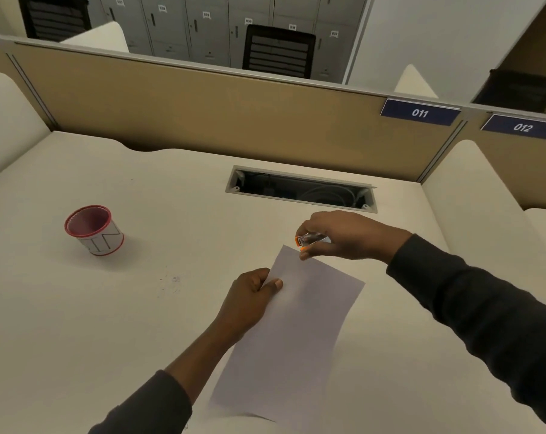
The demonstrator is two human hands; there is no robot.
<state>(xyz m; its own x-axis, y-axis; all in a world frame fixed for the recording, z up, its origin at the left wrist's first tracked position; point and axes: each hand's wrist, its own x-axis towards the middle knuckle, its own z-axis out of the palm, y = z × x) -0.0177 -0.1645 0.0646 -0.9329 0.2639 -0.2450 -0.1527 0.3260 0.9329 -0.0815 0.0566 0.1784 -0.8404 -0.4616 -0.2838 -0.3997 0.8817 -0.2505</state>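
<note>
Two hands on one sheet, head view. Your left hand (249,297) grips the paper sheet (299,336) at its left edge, thumb on top, fingers (259,275) curled at the edge. The sheet rests on the tabletop (134,314), its near end curling up a little. Your right hand (346,236) is at the sheet's far corner, fingers pinching a small orange-tipped tool (309,239) just above that corner; can't tell if the tool touches the paper. Red-rimmed cup (93,231) stands upright, well left of the sheet. Open cable slot (299,190) lies beyond the sheet's far corner.
</note>
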